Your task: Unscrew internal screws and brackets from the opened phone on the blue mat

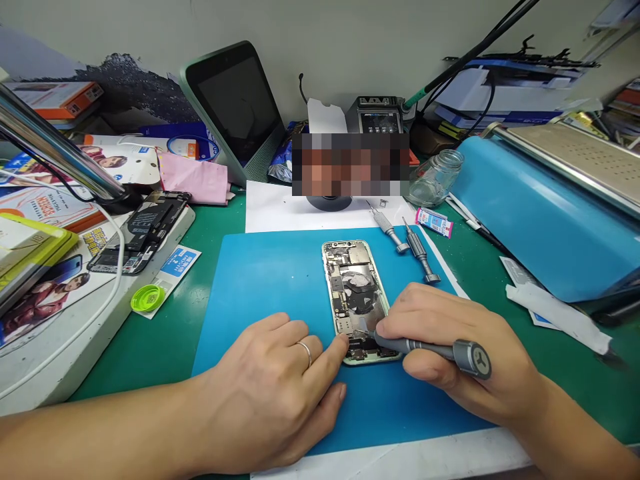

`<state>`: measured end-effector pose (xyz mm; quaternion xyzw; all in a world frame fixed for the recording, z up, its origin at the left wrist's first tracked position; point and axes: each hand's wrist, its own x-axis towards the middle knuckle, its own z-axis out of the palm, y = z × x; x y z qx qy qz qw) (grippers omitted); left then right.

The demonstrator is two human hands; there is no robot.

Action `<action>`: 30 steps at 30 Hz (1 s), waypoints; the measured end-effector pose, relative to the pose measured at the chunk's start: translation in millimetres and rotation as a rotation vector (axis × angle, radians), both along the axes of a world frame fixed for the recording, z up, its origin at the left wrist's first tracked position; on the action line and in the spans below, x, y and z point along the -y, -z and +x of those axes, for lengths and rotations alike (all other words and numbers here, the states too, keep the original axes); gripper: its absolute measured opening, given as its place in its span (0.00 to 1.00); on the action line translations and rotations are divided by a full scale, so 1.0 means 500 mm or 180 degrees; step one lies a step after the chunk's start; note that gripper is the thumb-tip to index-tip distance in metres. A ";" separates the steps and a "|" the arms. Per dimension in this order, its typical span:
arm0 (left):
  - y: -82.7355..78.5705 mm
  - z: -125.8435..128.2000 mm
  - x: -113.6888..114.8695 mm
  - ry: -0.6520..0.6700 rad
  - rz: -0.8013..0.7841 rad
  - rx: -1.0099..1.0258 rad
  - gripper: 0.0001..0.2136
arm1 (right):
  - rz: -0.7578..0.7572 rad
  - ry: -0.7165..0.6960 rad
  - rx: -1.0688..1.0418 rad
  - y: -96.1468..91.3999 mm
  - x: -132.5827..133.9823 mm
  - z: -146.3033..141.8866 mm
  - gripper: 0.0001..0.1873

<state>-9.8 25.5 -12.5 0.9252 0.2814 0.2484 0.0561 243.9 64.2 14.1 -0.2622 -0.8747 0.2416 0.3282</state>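
Observation:
An opened smartphone (363, 293) with its inner boards bare lies on the blue mat (265, 280). My right hand (455, 340) is closed around a grey screwdriver (435, 348), whose tip reaches into the lower part of the phone. At the phone's lower left edge, the index fingertip of my left hand (285, 393) touches the frame. That hand wears a ring; its index finger is stretched out, the others are bent, and nothing is held in it. Two more screwdrivers, a silver one (388, 229) and a dark one (421, 252), lie beyond the phone to the right.
Left, a removed phone screen assembly (143, 230) rests on a white box, near a green cap (148, 299). A tablet-like display (235, 93) stands behind. A glass jar (437, 177), a small packet (434, 222) and a blue-covered machine (540, 213) are at right.

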 end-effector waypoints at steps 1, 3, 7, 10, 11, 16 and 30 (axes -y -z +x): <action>0.000 0.000 0.000 0.0004 -0.0003 0.0003 0.15 | 0.0015 0.0001 0.0008 0.000 -0.001 -0.001 0.18; 0.000 0.000 0.000 0.0015 -0.0008 0.0008 0.15 | 0.0035 -0.0002 0.0028 0.000 -0.001 -0.002 0.18; 0.000 0.000 0.000 0.0024 0.0003 0.0014 0.15 | 0.0049 -0.0017 0.0027 0.002 0.001 -0.001 0.18; 0.000 0.001 -0.001 0.0039 -0.0013 0.0016 0.16 | 0.0029 -0.0015 0.0040 0.001 0.002 -0.001 0.18; 0.000 0.001 -0.001 0.0043 -0.0002 0.0023 0.16 | 0.0022 -0.0010 0.0046 0.000 0.002 -0.001 0.19; -0.003 0.001 0.001 0.0066 0.0052 0.0084 0.15 | 0.0024 0.0002 0.0011 -0.001 0.000 -0.002 0.18; -0.002 0.002 0.000 0.0078 -0.0022 0.0066 0.15 | 0.0096 -0.0006 -0.0014 0.003 0.001 0.001 0.16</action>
